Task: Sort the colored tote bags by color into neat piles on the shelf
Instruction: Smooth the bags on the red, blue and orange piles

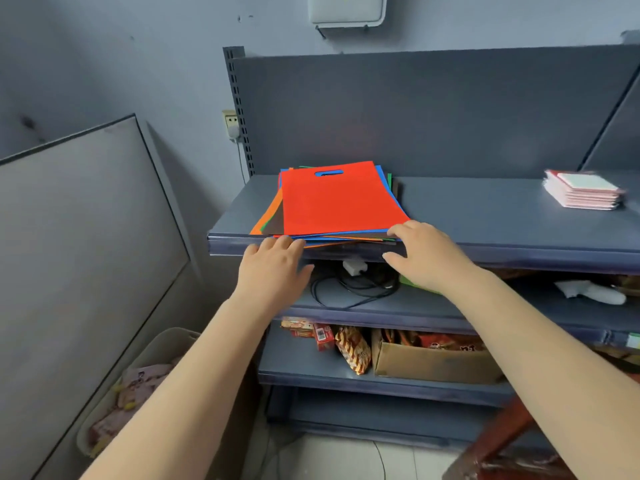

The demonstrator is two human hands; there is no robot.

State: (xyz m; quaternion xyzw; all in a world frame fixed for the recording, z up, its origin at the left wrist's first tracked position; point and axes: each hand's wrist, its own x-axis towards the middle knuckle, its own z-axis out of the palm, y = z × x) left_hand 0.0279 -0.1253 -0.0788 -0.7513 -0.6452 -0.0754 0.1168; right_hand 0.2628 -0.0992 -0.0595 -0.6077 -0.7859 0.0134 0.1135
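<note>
Two hands reached the mixed tote bag stack at the top shelf edge. Left hand lay flat, fingers straight, touching the front edge. Right hand spread loosely at the stack's near corner, gripping nothing.

Both forearms bare, extended forward from the 6 o'clock edge, converging slightly toward 12. Left hand palm down, fingers straight and together, tips pointing toward 1 o'clock, thumb splayed to 3. Right hand palm down, fingers loosely extended toward 10 o'clock, thumb spread below toward 9. Hands apart, neither curled round anything.
</note>
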